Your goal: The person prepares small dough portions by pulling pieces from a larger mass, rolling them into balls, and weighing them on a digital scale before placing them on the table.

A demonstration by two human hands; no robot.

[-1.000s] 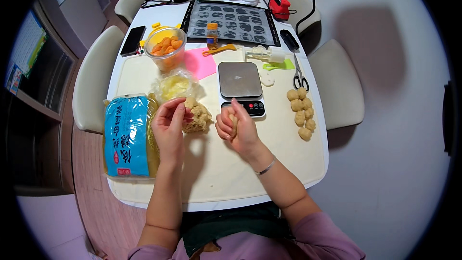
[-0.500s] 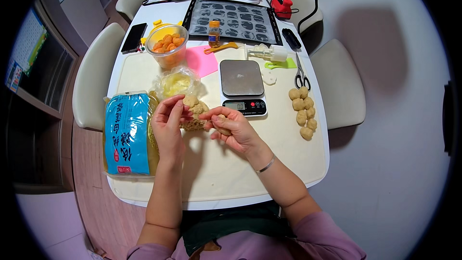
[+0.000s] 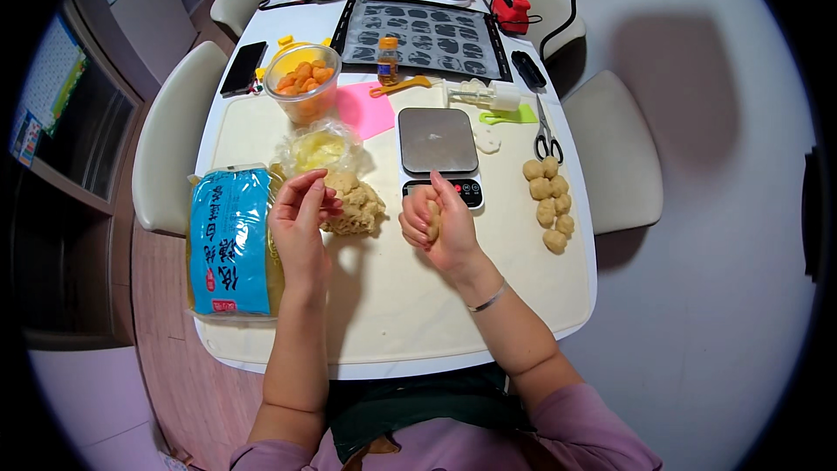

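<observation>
My right hand (image 3: pixel 443 225) is curled around a piece of dough (image 3: pixel 433 220), part of which shows between the fingers and palm. It hovers just in front of the digital kitchen scale (image 3: pixel 438 141), covering part of its display panel; the steel plate carries nothing. My left hand (image 3: pixel 298 220) holds nothing, its fingers loosely bent and the thumb apart. It is beside a crumbly mound of beige dough (image 3: pixel 357 209), which it partly hides. Several rolled dough balls (image 3: pixel 547 201) lie grouped at the right side of the mat.
A blue-labelled bag (image 3: pixel 231 240) lies at the left. Behind the dough are a plastic bag with something yellow (image 3: pixel 321 153) and a tub of orange balls (image 3: pixel 302 83). Scissors (image 3: pixel 547 135), a plunger press (image 3: pixel 484 96), a small bottle (image 3: pixel 388 61) and a lined baking tray (image 3: pixel 423 35) stand farther back.
My right hand has moved right, away from my left hand and the mound, and closed more around the dough piece. My left hand has shifted slightly left, uncovering more of the mound.
</observation>
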